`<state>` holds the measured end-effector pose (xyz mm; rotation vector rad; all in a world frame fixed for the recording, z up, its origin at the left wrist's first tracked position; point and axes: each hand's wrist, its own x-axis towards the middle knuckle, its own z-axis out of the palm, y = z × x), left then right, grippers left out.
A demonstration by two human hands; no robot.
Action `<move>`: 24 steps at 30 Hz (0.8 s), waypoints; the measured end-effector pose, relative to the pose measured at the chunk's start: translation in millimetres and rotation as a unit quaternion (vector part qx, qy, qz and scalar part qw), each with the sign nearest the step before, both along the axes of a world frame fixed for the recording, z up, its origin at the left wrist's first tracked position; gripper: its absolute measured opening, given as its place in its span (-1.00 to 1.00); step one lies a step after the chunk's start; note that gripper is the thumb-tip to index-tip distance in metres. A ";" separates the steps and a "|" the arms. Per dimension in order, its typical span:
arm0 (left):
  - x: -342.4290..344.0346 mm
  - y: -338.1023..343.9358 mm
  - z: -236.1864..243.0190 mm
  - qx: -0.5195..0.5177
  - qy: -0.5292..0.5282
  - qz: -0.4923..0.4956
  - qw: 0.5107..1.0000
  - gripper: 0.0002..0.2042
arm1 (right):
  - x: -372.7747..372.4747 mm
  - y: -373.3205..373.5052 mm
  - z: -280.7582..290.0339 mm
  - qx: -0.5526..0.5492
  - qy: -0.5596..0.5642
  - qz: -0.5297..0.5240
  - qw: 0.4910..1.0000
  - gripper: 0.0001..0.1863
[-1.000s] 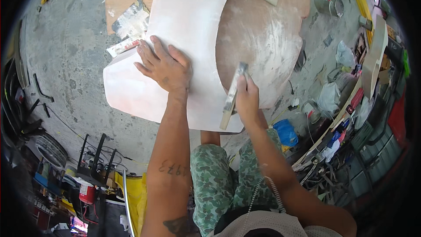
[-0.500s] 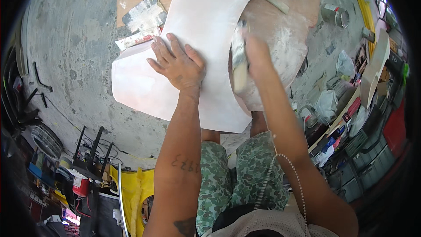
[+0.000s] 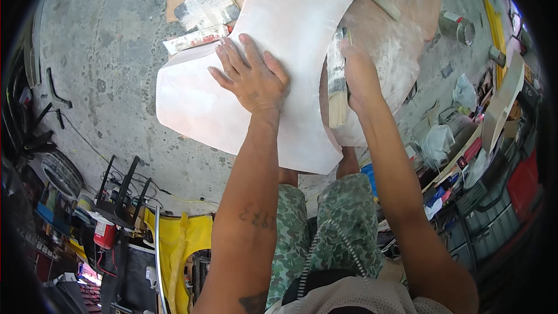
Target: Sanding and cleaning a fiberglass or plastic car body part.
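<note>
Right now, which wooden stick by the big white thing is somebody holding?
The streaky grey-and-white stick with a bare wooden end: the right hand grips it. The other, plainer stick lies farther away, untouched.

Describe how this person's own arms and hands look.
Both the left hand and right hand are ungloved, with no watch visible. No sleeves cover the left forearm or right forearm. The left one carries a row of tattooed digits, with a solid dark tattoo farther up that arm. The top is pale mesh.
</note>
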<state>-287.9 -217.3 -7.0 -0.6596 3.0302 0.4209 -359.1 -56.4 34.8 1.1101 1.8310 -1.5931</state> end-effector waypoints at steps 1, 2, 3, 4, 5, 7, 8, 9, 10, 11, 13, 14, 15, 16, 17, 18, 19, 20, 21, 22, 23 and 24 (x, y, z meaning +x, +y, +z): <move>-2.9 -2.5 -1.5 -0.007 0.017 -0.003 1.000 -0.42 | 3.6 -0.5 1.4 0.017 -0.013 0.015 1.000 -0.72; -1.7 3.0 0.3 -0.003 0.033 -0.008 0.999 -0.42 | -4.2 5.5 -1.4 0.023 -0.015 0.013 1.000 -0.72; -1.8 8.9 1.3 0.006 0.035 -0.010 0.999 -0.42 | -26.3 12.7 -8.3 -0.009 -0.024 -0.013 1.000 -0.72; -1.0 9.9 -0.4 0.008 0.031 -0.007 0.999 -0.42 | -41.9 15.1 -10.5 -0.047 -0.032 -0.036 0.998 -0.70; -0.7 3.6 -2.6 -0.001 0.027 -0.003 1.000 -0.42 | -52.0 -2.4 0.3 -0.010 -0.079 -0.026 0.996 -0.69; -3.2 6.4 -0.2 0.004 0.019 -0.002 1.000 -0.42 | -12.7 6.5 -15.6 0.018 -0.005 -0.009 1.000 -0.71; -1.8 5.0 1.4 0.007 0.005 0.000 1.000 -0.42 | -1.5 -0.6 -11.0 0.045 0.064 0.009 0.997 -0.73; -2.2 2.7 1.5 0.004 0.003 0.000 1.000 -0.42 | -2.1 -2.1 -8.1 0.041 0.063 0.008 0.997 -0.73; -3.4 -0.1 0.9 -0.003 0.005 -0.003 1.000 -0.42 | -6.4 -1.1 -5.5 0.019 0.009 0.000 1.000 -0.74; 0.9 -2.2 1.8 -0.006 0.002 -0.008 1.000 -0.41 | -9.7 -4.5 5.9 0.001 -0.048 -0.009 0.999 -0.75; -2.5 4.0 2.6 0.007 0.011 -0.011 1.000 -0.42 | -46.3 2.9 12.4 -0.035 -0.034 -0.022 0.999 -0.73; -3.4 5.2 2.8 0.008 0.018 -0.012 1.000 -0.42 | -57.1 4.8 11.0 -0.081 -0.022 -0.033 0.996 -0.70; -0.7 3.3 3.1 0.005 0.017 -0.013 1.000 -0.42 | -40.1 3.4 2.5 -0.024 0.008 0.013 1.000 -0.68; -1.1 7.1 4.4 0.013 0.010 -0.011 1.000 -0.42 | -7.6 10.9 -17.0 -0.019 0.013 0.013 1.000 -0.68; -4.7 13.9 3.8 0.024 0.006 -0.009 1.000 -0.42 | 31.6 22.4 -44.8 0.067 0.055 0.082 0.993 -0.69; -7.6 18.4 1.5 0.030 0.012 -0.009 0.999 -0.42 | 48.7 31.2 -58.5 0.151 0.093 0.151 0.972 -0.66; 0.4 5.8 -1.3 0.007 0.012 -0.009 1.000 -0.42 | 43.5 23.0 -52.9 0.139 0.090 0.150 0.975 -0.66; 6.2 -4.9 -2.3 -0.013 0.014 -0.009 1.000 -0.42 | 23.4 17.4 -35.2 0.038 0.019 0.113 0.993 -0.67; 4.8 -8.7 -1.6 -0.017 0.014 -0.008 1.000 -0.42 | 1.0 13.4 -17.7 -0.059 -0.050 0.074 0.994 -0.68; -1.1 1.9 -0.4 -0.004 0.018 -0.007 1.000 -0.42 | -22.8 18.3 -2.9 -0.048 -0.049 0.076 0.995 -0.68; -3.4 5.6 0.2 0.002 0.021 -0.009 1.000 -0.42 | -46.9 16.3 7.4 -0.059 -0.052 0.011 0.997 -0.68; -3.5 8.9 1.5 0.004 0.022 -0.009 1.000 -0.42 | -58.2 15.7 12.6 -0.070 -0.055 -0.054 0.995 -0.62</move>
